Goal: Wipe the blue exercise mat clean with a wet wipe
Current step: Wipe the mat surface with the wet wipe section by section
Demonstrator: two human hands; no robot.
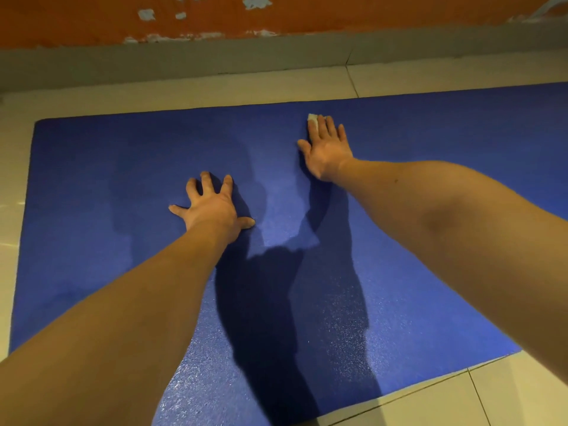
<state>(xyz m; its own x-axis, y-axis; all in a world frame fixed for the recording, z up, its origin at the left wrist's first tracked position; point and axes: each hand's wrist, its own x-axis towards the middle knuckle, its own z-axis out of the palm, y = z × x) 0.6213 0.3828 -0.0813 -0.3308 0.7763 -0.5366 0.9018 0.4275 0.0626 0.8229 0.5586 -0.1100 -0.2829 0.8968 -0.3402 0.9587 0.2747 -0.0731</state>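
Note:
The blue exercise mat [101, 186] lies flat on a tiled floor and fills most of the view. My left hand [210, 204] rests on the mat near its middle, palm down with the fingers spread. My right hand [327, 146] reaches farther out, flat on the mat near its far edge, and presses a white wet wipe [312, 117] under the fingers. Only a small corner of the wipe shows past the fingertips. Damp, darker streaks mark the mat around and to the left of my hands.
Pale floor tiles [507, 392] surround the mat on the left, far side and near right. A grey skirting [184, 61] runs along the far side below an orange wall [92, 16] with peeling paint.

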